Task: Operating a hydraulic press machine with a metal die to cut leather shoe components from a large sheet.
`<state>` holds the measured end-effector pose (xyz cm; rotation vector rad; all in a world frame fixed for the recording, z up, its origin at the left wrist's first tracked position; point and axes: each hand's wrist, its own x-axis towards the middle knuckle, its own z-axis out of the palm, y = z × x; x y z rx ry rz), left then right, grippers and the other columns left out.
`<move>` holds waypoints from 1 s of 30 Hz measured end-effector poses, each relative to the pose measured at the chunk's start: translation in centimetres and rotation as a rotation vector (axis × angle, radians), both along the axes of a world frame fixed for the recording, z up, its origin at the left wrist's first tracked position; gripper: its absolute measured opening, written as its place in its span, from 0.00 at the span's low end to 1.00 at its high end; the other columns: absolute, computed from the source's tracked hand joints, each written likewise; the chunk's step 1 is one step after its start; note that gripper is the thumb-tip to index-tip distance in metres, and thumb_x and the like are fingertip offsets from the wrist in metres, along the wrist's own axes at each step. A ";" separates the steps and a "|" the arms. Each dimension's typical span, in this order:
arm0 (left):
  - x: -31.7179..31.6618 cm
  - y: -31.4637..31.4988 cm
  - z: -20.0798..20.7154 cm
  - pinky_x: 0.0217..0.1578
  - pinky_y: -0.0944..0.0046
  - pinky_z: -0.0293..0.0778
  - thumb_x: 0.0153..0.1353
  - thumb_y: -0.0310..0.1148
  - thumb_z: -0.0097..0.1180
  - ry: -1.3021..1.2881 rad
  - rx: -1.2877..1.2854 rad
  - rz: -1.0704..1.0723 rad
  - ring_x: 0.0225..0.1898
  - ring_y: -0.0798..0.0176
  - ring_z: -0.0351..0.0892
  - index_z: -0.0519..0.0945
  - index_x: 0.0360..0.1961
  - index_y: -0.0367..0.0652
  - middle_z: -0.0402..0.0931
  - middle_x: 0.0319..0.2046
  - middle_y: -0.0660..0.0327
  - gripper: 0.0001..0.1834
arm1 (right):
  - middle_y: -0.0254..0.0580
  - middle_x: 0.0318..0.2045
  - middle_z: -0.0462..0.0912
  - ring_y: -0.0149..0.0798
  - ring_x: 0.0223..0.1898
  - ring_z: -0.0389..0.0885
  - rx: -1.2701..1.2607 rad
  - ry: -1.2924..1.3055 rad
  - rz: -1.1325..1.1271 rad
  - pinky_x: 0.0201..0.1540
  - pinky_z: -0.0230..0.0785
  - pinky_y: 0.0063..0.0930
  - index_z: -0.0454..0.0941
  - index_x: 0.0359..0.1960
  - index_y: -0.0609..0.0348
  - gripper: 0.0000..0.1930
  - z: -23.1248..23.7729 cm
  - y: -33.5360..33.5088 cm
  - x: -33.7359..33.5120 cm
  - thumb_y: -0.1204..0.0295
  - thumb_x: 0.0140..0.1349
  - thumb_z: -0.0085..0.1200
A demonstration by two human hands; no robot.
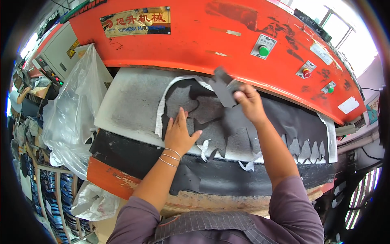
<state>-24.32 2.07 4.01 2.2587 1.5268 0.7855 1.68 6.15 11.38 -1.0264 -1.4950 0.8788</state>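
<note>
A dark leather-like sheet [284, 122] with a pale backing edge lies over the grey cutting bed [128, 103]. Large shaped gaps and thin ragged strips run through its left and near parts. My left hand [178, 132] rests on the sheet's left part, its fingers spread and nothing in them. Raised above the sheet's far side, my right hand [248, 101] pinches flat dark-grey cut pieces [224, 90] between thumb and fingers. They overlap, so I cannot tell how many there are. Torn pale scraps [204, 149] hang at the near edge.
A red press beam [187, 44] spans the far side, with green buttons [263, 51] and a red knob [306, 73]. A clear plastic bag [71, 110] hangs at left, above a rack [57, 195]. A dark scrap [185, 181] lies on the black front ledge. Another person [18, 97] is far left.
</note>
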 end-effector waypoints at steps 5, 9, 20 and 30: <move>1.1 -1.3 0.6 0.66 0.49 0.49 0.52 0.51 0.63 0.123 -0.044 0.017 0.66 0.50 0.59 0.53 0.66 0.32 0.62 0.64 0.50 0.50 | 0.38 0.45 0.76 0.33 0.47 0.75 0.002 0.608 -0.013 0.51 0.67 0.34 0.66 0.46 0.53 0.11 1.8 -6.9 4.1 0.67 0.66 0.49; 7.7 -6.5 5.4 0.65 0.54 0.52 0.50 0.56 0.64 -0.427 -0.258 -0.276 0.66 0.43 0.57 0.59 0.63 0.30 0.61 0.61 0.41 0.50 | 0.43 0.49 0.75 0.41 0.53 0.74 -0.095 0.599 -0.080 0.57 0.64 0.37 0.66 0.52 0.56 0.20 0.4 -14.8 5.9 0.68 0.58 0.55; 16.5 -18.5 7.1 0.47 0.60 0.74 0.63 0.41 0.55 -0.648 -0.330 0.019 0.43 0.48 0.81 0.79 0.46 0.36 0.79 0.44 0.47 0.19 | 0.37 0.38 0.76 0.28 0.34 0.75 -0.523 0.560 0.101 0.33 0.70 0.24 0.70 0.41 0.56 0.05 -0.1 -26.1 10.5 0.73 0.66 0.49; 3.3 -15.2 10.1 0.63 0.56 0.57 0.55 0.45 0.63 -0.400 -0.237 0.138 0.64 0.47 0.62 0.56 0.65 0.31 0.63 0.60 0.40 0.45 | 0.35 0.33 0.74 0.31 0.35 0.72 -0.416 0.638 -0.203 0.42 0.71 0.28 0.74 0.39 0.60 0.12 1.0 -11.4 3.7 0.85 0.54 0.48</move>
